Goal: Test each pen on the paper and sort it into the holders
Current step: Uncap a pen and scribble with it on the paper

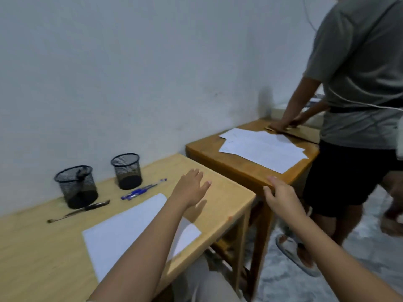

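Head view shows no pen in hand yet. The left hand [192, 189] hovers flat and spread over the right end of the desk [220, 205] with nothing in it. The right hand [281, 198] lies on the corner edge of the darker desk [237, 168], fingers fairly straight, also holding nothing. The blue pens [141, 189] lie bunched and touching just in front of the right holder [127, 171]. The black pens [86, 209] lie in front of the left holder [76, 186], which has something dark inside that I cannot make out. The paper [117, 229] lies near the desk's front edge, under the left forearm. The likeliest slip is that forearm dragging the sheet askew or off the edge as the hand swings left to the pens. Reaching into the blue bunch could also scatter or roll the others, so tested and untested pens get mixed. The mesh holders look light, and a knock from the knuckles might tip one. Leaning on the darker desk could jog it and shift the sheets [261, 149] where a second person [359, 83] is working.
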### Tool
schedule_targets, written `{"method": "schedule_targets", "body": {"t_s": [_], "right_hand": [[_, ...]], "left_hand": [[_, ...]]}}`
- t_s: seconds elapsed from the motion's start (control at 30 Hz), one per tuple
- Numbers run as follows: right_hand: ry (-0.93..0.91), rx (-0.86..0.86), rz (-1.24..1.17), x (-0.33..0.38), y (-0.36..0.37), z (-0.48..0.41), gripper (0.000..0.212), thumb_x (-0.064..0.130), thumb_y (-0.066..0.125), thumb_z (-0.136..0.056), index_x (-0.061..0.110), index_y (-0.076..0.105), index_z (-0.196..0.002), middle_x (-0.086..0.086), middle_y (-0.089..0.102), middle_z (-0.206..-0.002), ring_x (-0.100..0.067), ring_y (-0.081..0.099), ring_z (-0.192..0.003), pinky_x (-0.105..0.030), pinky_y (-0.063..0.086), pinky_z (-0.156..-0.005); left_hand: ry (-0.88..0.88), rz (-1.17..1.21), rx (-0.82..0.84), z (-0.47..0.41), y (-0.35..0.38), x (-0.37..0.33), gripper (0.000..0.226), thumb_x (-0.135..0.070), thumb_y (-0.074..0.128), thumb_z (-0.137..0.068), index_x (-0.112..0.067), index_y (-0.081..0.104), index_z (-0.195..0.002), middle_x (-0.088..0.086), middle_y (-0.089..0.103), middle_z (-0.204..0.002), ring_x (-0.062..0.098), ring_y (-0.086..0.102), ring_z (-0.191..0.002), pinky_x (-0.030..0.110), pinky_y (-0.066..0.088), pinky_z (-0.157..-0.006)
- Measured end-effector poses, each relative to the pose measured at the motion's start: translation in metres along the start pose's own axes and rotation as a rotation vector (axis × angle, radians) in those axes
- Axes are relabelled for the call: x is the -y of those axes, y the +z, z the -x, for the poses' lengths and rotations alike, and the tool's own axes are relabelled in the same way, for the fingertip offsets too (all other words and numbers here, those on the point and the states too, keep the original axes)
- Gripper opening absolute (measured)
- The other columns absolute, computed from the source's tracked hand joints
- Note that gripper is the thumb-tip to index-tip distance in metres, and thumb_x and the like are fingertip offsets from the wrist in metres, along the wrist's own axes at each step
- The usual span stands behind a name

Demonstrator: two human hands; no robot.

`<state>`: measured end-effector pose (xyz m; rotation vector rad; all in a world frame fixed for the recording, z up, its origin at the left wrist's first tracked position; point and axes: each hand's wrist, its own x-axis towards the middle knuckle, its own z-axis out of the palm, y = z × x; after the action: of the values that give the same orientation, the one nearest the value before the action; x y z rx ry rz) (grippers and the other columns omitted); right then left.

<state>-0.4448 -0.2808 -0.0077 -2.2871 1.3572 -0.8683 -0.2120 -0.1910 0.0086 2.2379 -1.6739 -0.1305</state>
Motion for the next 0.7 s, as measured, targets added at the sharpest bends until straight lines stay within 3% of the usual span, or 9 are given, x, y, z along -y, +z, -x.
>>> {"method": "schedule_targets", "body": {"t_s": [0.2, 0.4, 0.6, 0.7], "right_hand": [[-0.270, 0.196, -0.085, 0.109, 0.079, -0.025, 0.044, 0.024, 0.045, -0.095, 0.015, 0.043, -0.137, -0.002, 0.044, -0.144, -0.017, 0.037, -0.135, -0.027, 0.028, -0.109], [-0.487, 0.366, -0.174, 0.206, 0.162, -0.016, 0.042, 0.018, 0.044, -0.093, 0.011, 0.047, -0.134, -0.007, 0.049, -0.140, -0.020, 0.042, -0.130, -0.024, 0.029, -0.105], [-0.590, 0.553, -0.216, 0.273, 0.222, 0.003, 0.032, 0.012, 0.043, -0.089, -0.004, 0.058, -0.113, -0.018, 0.061, -0.116, -0.031, 0.055, -0.109, -0.038, 0.043, -0.089], [-0.644, 0.603, -0.180, 0.291, 0.245, 0.007, 0.031, 0.015, 0.043, -0.089, -0.002, 0.059, -0.109, -0.018, 0.064, -0.111, -0.031, 0.057, -0.103, -0.041, 0.048, -0.085]], "left_hand": [[-0.226, -0.011, -0.059, 0.051, -0.033, 0.101, 0.053, -0.040, 0.033, -0.098, -0.007, 0.033, -0.140, 0.007, 0.029, -0.152, 0.022, 0.015, -0.144, 0.041, 0.015, -0.115], [-0.485, -0.003, -0.127, 0.122, -0.061, 0.185, 0.056, -0.040, 0.032, -0.099, -0.008, 0.027, -0.144, 0.005, 0.020, -0.156, 0.019, 0.009, -0.146, 0.038, 0.014, -0.118], [-0.685, 0.029, -0.182, 0.185, -0.050, 0.237, 0.060, -0.046, 0.028, -0.097, -0.012, 0.025, -0.146, 0.002, 0.016, -0.158, 0.016, 0.007, -0.146, 0.036, 0.012, -0.119], [-0.758, 0.018, -0.143, 0.200, -0.045, 0.245, 0.061, -0.047, 0.027, -0.098, -0.012, 0.019, -0.148, 0.003, 0.010, -0.159, 0.016, 0.004, -0.147, 0.034, 0.007, -0.119]]}}
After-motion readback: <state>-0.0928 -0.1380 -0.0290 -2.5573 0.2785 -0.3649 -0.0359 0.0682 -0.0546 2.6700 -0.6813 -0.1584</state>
